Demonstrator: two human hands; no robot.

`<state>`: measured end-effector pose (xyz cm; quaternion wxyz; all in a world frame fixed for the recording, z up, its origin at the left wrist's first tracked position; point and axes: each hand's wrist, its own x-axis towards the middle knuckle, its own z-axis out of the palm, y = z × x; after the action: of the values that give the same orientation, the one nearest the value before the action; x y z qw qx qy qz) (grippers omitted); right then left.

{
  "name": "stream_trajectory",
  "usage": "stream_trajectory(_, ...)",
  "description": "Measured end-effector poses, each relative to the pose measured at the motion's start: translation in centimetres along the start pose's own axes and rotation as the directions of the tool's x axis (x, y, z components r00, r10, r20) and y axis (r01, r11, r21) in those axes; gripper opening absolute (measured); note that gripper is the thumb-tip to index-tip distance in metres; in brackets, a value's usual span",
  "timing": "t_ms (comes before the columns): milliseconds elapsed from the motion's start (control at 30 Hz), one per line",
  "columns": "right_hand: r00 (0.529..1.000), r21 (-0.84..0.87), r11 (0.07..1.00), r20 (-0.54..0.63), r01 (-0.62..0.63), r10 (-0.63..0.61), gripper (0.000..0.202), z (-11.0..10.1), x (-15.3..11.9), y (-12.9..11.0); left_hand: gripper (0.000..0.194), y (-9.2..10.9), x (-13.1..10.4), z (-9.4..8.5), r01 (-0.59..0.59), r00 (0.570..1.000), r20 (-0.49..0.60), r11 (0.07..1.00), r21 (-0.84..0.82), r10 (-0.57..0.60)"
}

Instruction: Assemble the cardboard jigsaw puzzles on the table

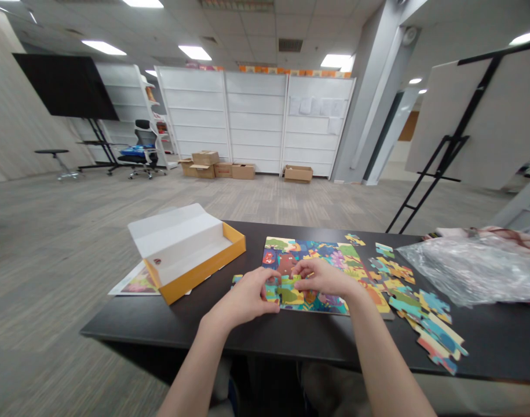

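A colourful jigsaw board (317, 253) lies on the black table before me. Over its near left part my left hand (252, 291) pinches a teal and green jigsaw piece, its fingers partly hiding it. My right hand (319, 277) comes in from the other side, thumb and fingers closed on the edge of a green and yellow jigsaw piece (291, 291). The two pieces sit side by side above the board; whether they are locked together I cannot tell. Loose jigsaw pieces (406, 301) spread over the table right of the board.
An open yellow box (204, 269) with a white inside stands at the left, partly over a printed sheet (136, 282). A clear plastic bag (468, 266) lies at the right. Beyond the black table (195, 327) are cardboard boxes (204, 164) and white shelving (256, 121).
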<state>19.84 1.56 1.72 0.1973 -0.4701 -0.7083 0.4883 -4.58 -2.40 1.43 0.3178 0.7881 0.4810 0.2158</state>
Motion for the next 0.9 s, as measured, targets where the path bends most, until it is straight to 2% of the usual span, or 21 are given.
stream_trajectory(133,1.000,0.050,0.999,-0.002,0.012,-0.012,0.034,-0.5,-0.4,-0.4,0.078,0.7,0.3,0.1,-0.105,0.992,-0.068,0.994,0.009,0.106)
stream_trajectory(233,1.000,0.076,0.997,0.016,-0.002,0.001,0.033,-0.4,-0.8,-0.8,0.068,0.9,0.6,0.5,-0.176,0.981,-0.074,0.984,0.032,0.178)
stream_trajectory(400,0.998,0.053,0.998,0.044,-0.044,0.041,0.032,-0.5,-2.1,-1.2,0.054,1.4,0.9,1.4,-0.203,0.978,-0.022,0.973,0.110,0.206)
stream_trajectory(467,0.998,0.028,0.998,0.003,-0.061,0.061,0.029,-1.2,-2.9,-0.9,0.055,1.6,0.8,1.6,-0.213,0.977,-0.007,0.970,0.121,0.215)
stream_trajectory(533,0.986,-0.087,0.992,-0.148,-0.088,0.075,0.021,-2.2,-3.6,-0.2,0.056,1.8,0.8,1.8,-0.213,0.977,0.006,0.970,0.120,0.213)
stream_trajectory(600,0.931,-0.307,0.937,-0.362,-0.166,0.047,0.014,-3.2,-4.1,0.6,0.058,1.9,0.8,1.9,-0.208,0.978,0.025,0.971,0.121,0.207)
stream_trajectory(667,0.875,-0.500,0.821,-0.485,-0.276,-0.002,0.010,-3.8,-4.3,1.4,0.058,2.0,0.8,2.0,-0.199,0.980,0.036,0.972,0.127,0.196)
stream_trajectory(700,0.866,-0.561,0.764,-0.501,-0.317,-0.008,0.011,-3.8,-4.3,1.7,0.058,2.1,0.9,2.0,-0.190,0.982,0.038,0.973,0.132,0.186)
stream_trajectory(767,0.876,-0.632,0.688,-0.481,-0.357,0.013,0.019,-3.3,-4.2,1.8,0.057,2.3,1.0,2.1,-0.167,0.986,0.035,0.975,0.146,0.163)
stream_trajectory(900,0.895,-0.684,0.627,-0.443,-0.374,0.051,0.038,-1.6,-3.7,0.6,0.056,2.7,1.3,2.2,-0.140,0.990,0.047,0.976,0.167,0.134)
